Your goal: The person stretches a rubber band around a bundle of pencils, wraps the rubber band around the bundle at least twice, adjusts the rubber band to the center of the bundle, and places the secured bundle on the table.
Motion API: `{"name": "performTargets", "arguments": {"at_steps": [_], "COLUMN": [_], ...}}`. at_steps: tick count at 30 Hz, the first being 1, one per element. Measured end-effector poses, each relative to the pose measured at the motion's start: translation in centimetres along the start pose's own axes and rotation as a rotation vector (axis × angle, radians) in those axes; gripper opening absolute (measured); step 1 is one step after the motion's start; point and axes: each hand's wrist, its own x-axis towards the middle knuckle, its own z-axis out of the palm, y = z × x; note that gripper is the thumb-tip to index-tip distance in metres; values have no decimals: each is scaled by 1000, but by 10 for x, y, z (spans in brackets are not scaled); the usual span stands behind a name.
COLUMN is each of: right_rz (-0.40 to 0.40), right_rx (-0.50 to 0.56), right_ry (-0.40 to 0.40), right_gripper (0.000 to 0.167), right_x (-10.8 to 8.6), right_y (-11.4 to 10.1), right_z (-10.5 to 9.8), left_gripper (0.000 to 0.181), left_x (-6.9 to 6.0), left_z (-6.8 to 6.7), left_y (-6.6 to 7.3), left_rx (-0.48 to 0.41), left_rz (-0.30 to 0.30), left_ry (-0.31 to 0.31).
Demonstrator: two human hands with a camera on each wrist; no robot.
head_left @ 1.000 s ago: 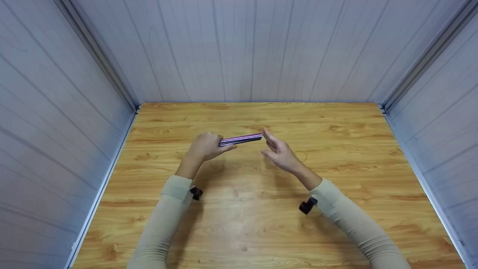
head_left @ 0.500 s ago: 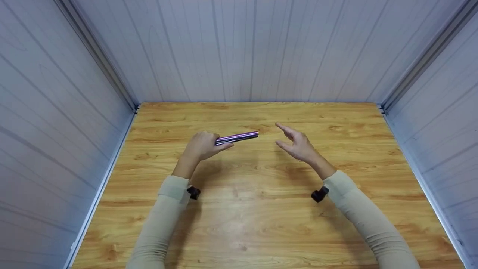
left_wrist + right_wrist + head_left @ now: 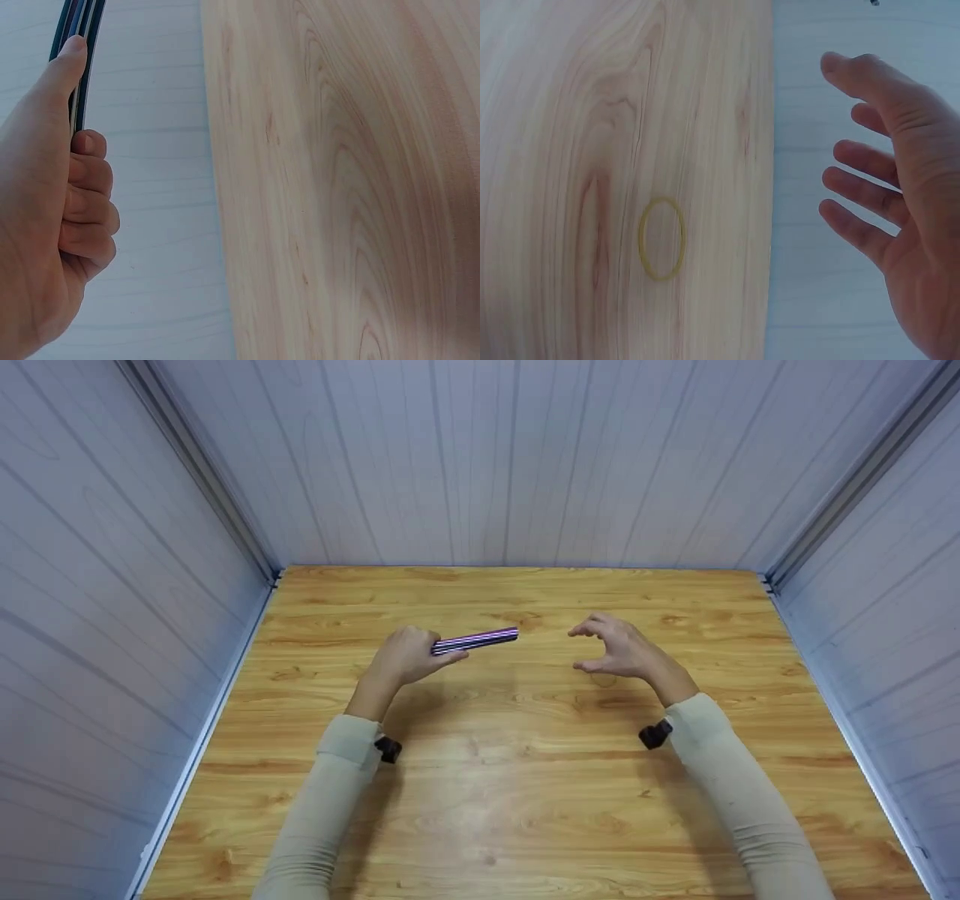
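Observation:
A bundle of slim, dark, striped sticks is gripped at one end by the left hand, its other end pointing right above the table. The left wrist view shows the fingers of the left hand curled round the sticks, thumb lying along them. The right hand hovers to the right of the bundle with nothing in it. In the right wrist view the right hand has its fingers apart and bent a little. A thin yellow rubber band lies on the table; the head view shows it faintly beneath the right hand.
The wood-grain table is bordered by a pale panel wall behind and by similar walls on the left and right. Each sleeve cuff carries a small black camera.
The right hand has moved right, away from the bundle's free end, and its fingers have bent more. The left hand with the bundle has shifted slightly left.

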Motion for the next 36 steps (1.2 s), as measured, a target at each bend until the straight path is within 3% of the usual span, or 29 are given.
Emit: {"name": "performTargets", "arguments": {"at_steps": [3, 5, 9, 26, 36], "right_rz": [28, 45, 55, 113, 133], "right_rx": [-21, -32, -47, -55, -24], "right_ry": [-10, -19, -49, -98, -100], "right_gripper": [47, 44, 43, 36, 20], "right_x": [-7, -11, -18, -37, -44], "right_y": [7, 11, 18, 41, 50], "right_z": [-1, 0, 6, 32, 45], "left_gripper": [74, 69, 63, 66, 63], "left_x": [-2, -8, -12, -10, -8], "left_z": [-2, -10, -11, -9, -9], "left_y": [4, 14, 20, 20, 18], "left_rx": [-8, -5, 22, 31, 36], "left_rz": [8, -2, -11, 0, 8], "left_ry": [0, -16, -6, -13, -9]}}
